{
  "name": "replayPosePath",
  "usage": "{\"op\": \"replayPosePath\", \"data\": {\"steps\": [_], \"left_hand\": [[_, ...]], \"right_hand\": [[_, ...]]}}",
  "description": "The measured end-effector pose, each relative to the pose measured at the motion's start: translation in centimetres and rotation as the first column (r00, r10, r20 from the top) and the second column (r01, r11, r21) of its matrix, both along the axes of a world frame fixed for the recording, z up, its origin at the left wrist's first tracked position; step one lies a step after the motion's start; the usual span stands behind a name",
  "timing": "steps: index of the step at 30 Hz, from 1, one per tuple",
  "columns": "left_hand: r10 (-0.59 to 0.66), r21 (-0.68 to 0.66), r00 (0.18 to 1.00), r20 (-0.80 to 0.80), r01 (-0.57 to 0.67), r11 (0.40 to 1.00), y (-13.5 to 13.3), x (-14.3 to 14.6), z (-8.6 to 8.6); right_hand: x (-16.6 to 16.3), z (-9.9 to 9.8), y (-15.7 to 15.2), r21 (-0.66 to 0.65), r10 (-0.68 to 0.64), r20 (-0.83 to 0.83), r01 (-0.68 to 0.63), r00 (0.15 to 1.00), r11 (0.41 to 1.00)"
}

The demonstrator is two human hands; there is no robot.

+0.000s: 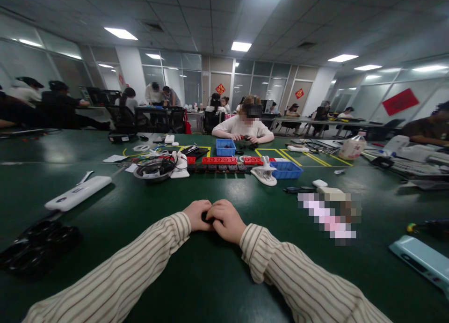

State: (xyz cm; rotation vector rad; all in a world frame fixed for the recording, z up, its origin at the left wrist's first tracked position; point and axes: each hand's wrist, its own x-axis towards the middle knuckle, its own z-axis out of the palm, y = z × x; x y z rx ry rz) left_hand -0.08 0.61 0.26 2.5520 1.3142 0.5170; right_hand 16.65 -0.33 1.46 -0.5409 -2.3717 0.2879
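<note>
Worktop point(140, 201) lies beneath the left hand point(196, 215) and right hand point(228, 220), which meet, both curled around a small dark object point(206, 216) well in from the far edge, neither hand clearly nearer it, its long axis too hidden to tell.

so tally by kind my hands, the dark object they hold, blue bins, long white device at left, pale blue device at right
Left hand and right hand: 2
Dark object: 1
Blue bins: 2
Long white device: 1
Pale blue device: 1
Total: 7
</note>
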Motion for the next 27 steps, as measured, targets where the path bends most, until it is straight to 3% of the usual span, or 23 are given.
{"op": "replayPosePath", "data": {"steps": [5,9,12,16,27], "left_hand": [[0.105,0.007,0.994,-0.03,-0.105,0.994,-0.7,0.9,0.4],[0.18,0.058,0.981,-0.066,-0.176,0.983,-1.2,1.7,0.2],[0.175,0.064,0.981,-0.085,-0.17,0.983,-1.0,1.8,0.0],[0.122,0.036,0.991,-0.056,-0.12,0.992,-0.4,1.2,-0.2],[0.017,-0.048,0.999,0.032,-0.015,0.999,0.3,-0.1,-0.2]], "right_hand": [[0.0,0.3,-0.4,-0.016,-0.2,-0.087,0.199,0.976,0.98],[-0.2,-0.2,0.0,-0.047,-0.378,-0.02,0.377,0.926,0.925],[-0.3,-0.6,0.4,-0.029,-0.41,0.048,0.411,0.911,0.911],[-0.4,-0.4,0.5,-0.028,-0.363,0.075,0.366,0.929,0.93],[0.0,0.2,-0.1,-0.024,-0.043,0.033,0.044,0.999,0.999]]}}
